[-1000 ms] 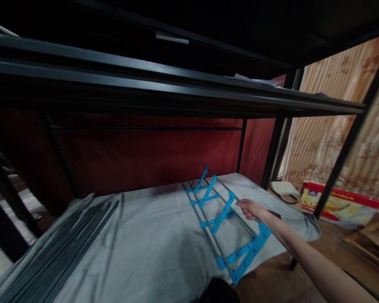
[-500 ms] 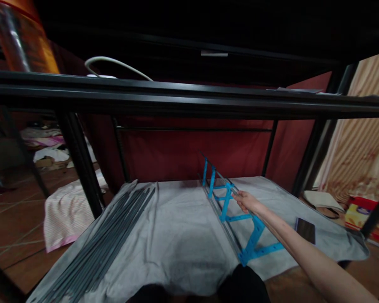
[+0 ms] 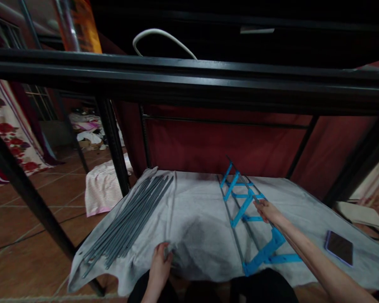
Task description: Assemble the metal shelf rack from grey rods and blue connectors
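Observation:
My right hand (image 3: 267, 210) is closed around a grey rod on the upper side of a frame of blue plastic brackets (image 3: 242, 208) joined by grey rods. This frame stands tilted on a grey cloth (image 3: 196, 200). Low in the view, my left hand (image 3: 160, 263) has its thumb and fingers closed over the cloth's near part. A small greyish bit shows at the fingertips; whether it is cloth or a separate piece, I cannot tell. To the left lies a bundle of loose grey rods (image 3: 129, 221).
A black metal beam (image 3: 189, 75) crosses above the cloth. A phone (image 3: 339, 247) lies at the right. Beyond the left black post (image 3: 112, 147) hangs a striped cloth (image 3: 102, 187). My dark-clothed knees are at the bottom edge.
My left hand has come into view at the bottom. The blue frame leans further to the right, still held by my right hand. The camera view has turned left.

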`<state>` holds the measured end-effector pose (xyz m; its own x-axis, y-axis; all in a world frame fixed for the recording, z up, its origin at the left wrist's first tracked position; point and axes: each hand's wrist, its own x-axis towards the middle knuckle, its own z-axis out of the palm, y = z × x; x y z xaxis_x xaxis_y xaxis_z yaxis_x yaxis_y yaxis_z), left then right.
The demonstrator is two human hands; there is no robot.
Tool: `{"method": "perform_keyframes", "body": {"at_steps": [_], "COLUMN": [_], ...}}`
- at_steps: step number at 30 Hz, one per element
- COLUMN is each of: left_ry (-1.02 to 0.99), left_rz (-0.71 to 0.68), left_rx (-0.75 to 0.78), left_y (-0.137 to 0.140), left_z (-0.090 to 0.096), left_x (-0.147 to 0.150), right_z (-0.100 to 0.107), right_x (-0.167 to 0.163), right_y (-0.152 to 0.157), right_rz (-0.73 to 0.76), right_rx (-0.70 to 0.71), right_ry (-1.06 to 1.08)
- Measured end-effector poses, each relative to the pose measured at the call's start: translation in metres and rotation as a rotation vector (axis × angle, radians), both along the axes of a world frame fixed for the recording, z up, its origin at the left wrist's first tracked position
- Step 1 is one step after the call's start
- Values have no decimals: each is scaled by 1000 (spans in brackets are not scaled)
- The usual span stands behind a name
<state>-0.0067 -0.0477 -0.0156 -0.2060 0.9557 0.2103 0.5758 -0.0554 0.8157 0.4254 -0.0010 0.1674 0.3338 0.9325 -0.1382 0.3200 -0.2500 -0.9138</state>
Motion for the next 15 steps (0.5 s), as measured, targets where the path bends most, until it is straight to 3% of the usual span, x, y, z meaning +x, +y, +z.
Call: {"method": "perform_keyframes", "body": {"at_steps": [4,7,11,15], "left_ry": [325,506,639,737], "left_rz": [-10,-40,-87,-140], "left_rx": [-51,-152,-339,-368], "left_y": [52,73,80,74], "left_z": [8,11,4,-3], "left_x": [-8,-3,13,24], "right_z": [-5,-10,-15,-17], "right_x": [15,28,42,51], "right_y": [-1,-3,-11,-16], "right_rz": [-49,-106,-168,-173], "right_rx": [-14,-42,-62,-58], "right_ry": [-5,-17,-22,-64]}}
